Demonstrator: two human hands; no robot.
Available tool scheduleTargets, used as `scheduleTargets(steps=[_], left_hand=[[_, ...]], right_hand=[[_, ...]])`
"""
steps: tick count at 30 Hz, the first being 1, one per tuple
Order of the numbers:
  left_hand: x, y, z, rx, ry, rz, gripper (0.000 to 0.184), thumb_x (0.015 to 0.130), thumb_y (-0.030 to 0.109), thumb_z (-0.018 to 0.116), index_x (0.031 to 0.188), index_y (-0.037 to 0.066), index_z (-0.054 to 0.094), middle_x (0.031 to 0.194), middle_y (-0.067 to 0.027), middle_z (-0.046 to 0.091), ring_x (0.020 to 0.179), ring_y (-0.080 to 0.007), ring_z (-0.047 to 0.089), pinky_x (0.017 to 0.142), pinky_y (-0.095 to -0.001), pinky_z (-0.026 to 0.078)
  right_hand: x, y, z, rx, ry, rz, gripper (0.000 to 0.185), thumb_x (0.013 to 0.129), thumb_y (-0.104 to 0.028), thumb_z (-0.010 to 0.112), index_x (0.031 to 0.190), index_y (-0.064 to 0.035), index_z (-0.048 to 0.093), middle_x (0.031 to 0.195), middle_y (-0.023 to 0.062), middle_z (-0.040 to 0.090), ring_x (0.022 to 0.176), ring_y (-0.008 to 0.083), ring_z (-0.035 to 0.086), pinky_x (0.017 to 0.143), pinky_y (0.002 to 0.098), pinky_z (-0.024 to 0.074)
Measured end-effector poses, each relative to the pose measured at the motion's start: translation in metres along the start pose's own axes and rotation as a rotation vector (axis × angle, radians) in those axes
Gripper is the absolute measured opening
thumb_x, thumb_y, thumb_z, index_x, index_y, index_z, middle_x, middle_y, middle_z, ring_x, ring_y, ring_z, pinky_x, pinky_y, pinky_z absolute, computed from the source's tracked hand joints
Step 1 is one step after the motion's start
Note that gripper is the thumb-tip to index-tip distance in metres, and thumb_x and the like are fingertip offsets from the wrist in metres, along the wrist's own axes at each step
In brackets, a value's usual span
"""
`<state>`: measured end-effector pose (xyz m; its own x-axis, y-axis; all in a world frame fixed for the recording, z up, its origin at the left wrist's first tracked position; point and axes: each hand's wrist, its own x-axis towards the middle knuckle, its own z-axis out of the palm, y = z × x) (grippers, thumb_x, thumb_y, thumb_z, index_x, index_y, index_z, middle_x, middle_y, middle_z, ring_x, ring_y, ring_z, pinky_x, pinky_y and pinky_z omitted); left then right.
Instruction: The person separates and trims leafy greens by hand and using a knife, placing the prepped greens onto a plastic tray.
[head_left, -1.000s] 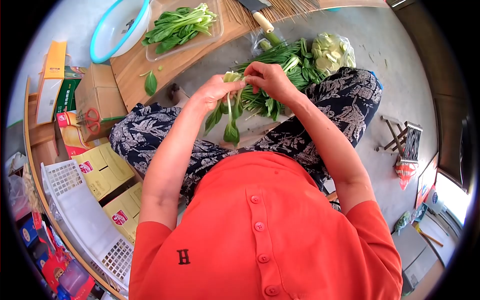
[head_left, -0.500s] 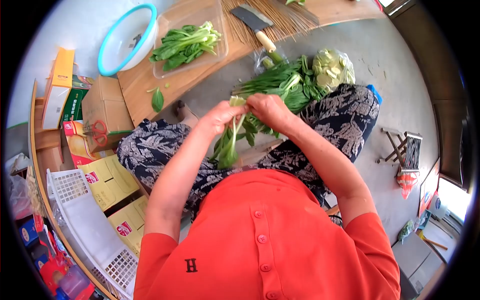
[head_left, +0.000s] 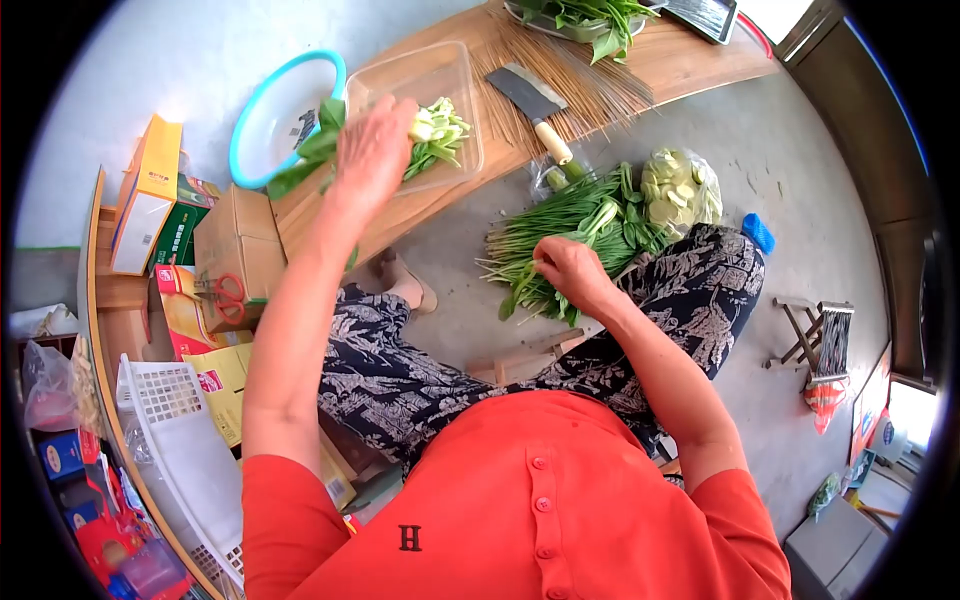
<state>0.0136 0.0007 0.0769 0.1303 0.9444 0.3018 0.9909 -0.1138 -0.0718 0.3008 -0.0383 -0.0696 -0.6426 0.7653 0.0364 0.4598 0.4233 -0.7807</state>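
My left hand [head_left: 375, 150] is over the left side of the clear plastic tray [head_left: 472, 120], its fingers wrapped round a bunch of leafy greens [head_left: 318, 148] whose leaves stick out to the left. Cut greens [head_left: 438, 132] with pale stems lie in the tray, just right of that hand. Lower and to the right, my right hand [head_left: 572, 268] is closed above the pile of long green vegetables [head_left: 560, 215] on the floor. A small green leaf [head_left: 518, 295] hangs from its fingertips.
A blue-rimmed basin [head_left: 240, 130] stands left of the tray. On the wooden table [head_left: 400, 215] lie a cleaver [head_left: 528, 92] and thin sticks [head_left: 600, 75]. A bag of sliced vegetable [head_left: 680, 190] is beside the pile. Scissors [head_left: 230, 297] hang at a cardboard box [head_left: 240, 235]; a folding stool [head_left: 825, 340] stands right.
My hands, together over my lap before, have parted. The left has carried the greens up and left to the tray; the right has moved right and down. The view has shifted upward.
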Motion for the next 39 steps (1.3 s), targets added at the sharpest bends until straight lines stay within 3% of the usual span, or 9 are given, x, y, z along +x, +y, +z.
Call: scheduleTargets(steps=[6,12,14,18,22,26,32,34,39], left_hand=[[0.066,-0.051,0.102,0.111,0.011,0.034,0.012,0.082,0.003,0.050,0.090,0.008,0.058,0.089,-0.0129,0.057,0.091,-0.0322,0.058,0.079,-0.0459,0.041],[0.066,-0.047,0.151,0.066,-0.359,-0.200,0.046,0.077,0.019,0.073,0.119,0.016,0.054,0.123,-0.0082,0.052,0.118,-0.0283,0.049,0.093,-0.0509,0.037],[0.048,-0.032,0.137,0.144,-0.011,-0.030,0.050,0.077,0.020,0.073,0.124,0.014,0.055,0.131,-0.0086,0.051,0.119,-0.0279,0.049,0.097,-0.0487,0.037],[-0.032,0.035,0.090,-0.708,-0.027,-0.035,0.050,0.078,0.020,0.072,0.124,0.006,0.055,0.125,-0.0113,0.058,0.118,-0.0293,0.053,0.102,-0.0368,0.039],[-0.105,0.072,0.071,-1.199,-0.392,-0.248,0.050,0.080,0.022,0.072,0.124,0.004,0.055,0.124,-0.0129,0.060,0.119,-0.0283,0.054,0.101,-0.0382,0.039],[-0.135,0.057,0.071,-1.377,-0.574,-0.435,0.036,0.085,0.014,0.067,0.118,0.003,0.057,0.095,-0.0039,0.064,0.085,-0.0110,0.060,0.078,-0.0270,0.047],[-0.158,-0.040,0.067,-0.959,-0.258,-0.763,0.020,0.086,0.013,0.064,0.104,0.005,0.064,0.068,-0.0023,0.061,0.061,-0.0097,0.058,0.054,-0.0295,0.046],[-0.180,-0.101,0.104,-0.570,-0.170,-0.724,0.017,0.087,0.014,0.062,0.100,0.004,0.064,0.069,-0.0048,0.064,0.059,-0.0124,0.061,0.054,-0.0310,0.048],[-0.190,-0.155,0.134,-0.553,-0.185,-1.127,0.019,0.084,0.022,0.065,0.092,0.005,0.067,0.071,-0.0079,0.067,0.062,-0.0191,0.065,0.058,-0.0340,0.049]], right_hand=[[0.001,0.006,0.014,0.039,-0.023,-0.003,0.011,0.081,-0.008,0.060,0.090,-0.0014,0.057,0.086,0.0166,0.062,0.082,0.0376,0.060,0.071,0.0434,0.0489],[0.004,0.006,0.009,0.060,-0.071,0.021,0.010,0.081,-0.007,0.060,0.089,-0.0012,0.057,0.086,0.0170,0.062,0.081,0.0380,0.060,0.070,0.0432,0.0489],[0.009,0.002,0.010,0.068,-0.009,0.011,0.011,0.081,-0.006,0.060,0.089,-0.0010,0.057,0.086,0.0172,0.062,0.081,0.0381,0.060,0.070,0.0430,0.0490],[0.023,-0.012,0.004,0.281,0.002,0.108,0.013,0.079,-0.004,0.064,0.090,-0.0001,0.058,0.082,0.0169,0.061,0.074,0.0338,0.061,0.065,0.0379,0.0487],[0.032,-0.027,0.005,0.706,-0.126,0.257,0.013,0.086,-0.001,0.062,0.098,0.0008,0.057,0.080,0.0050,0.063,0.069,0.0093,0.061,0.063,0.0241,0.0487],[0.041,-0.039,0.009,0.857,-0.270,0.226,0.021,0.087,0.000,0.061,0.107,0.0000,0.055,0.093,0.0050,0.062,0.072,0.0092,0.061,0.064,0.0220,0.0485],[0.061,-0.005,0.016,0.847,-0.296,0.347,0.027,0.092,-0.012,0.059,0.117,-0.0024,0.055,0.098,0.0061,0.066,0.074,0.0111,0.064,0.063,0.0229,0.0484],[0.062,0.038,0.023,0.794,-0.270,0.543,0.025,0.092,-0.018,0.058,0.113,-0.0046,0.058,0.096,0.0052,0.067,0.074,0.0115,0.065,0.061,0.0227,0.0480],[0.045,0.131,0.028,0.716,-0.084,0.836,0.025,0.091,-0.020,0.055,0.112,-0.0069,0.059,0.093,0.0048,0.067,0.075,0.0149,0.066,0.060,0.0255,0.0485]])
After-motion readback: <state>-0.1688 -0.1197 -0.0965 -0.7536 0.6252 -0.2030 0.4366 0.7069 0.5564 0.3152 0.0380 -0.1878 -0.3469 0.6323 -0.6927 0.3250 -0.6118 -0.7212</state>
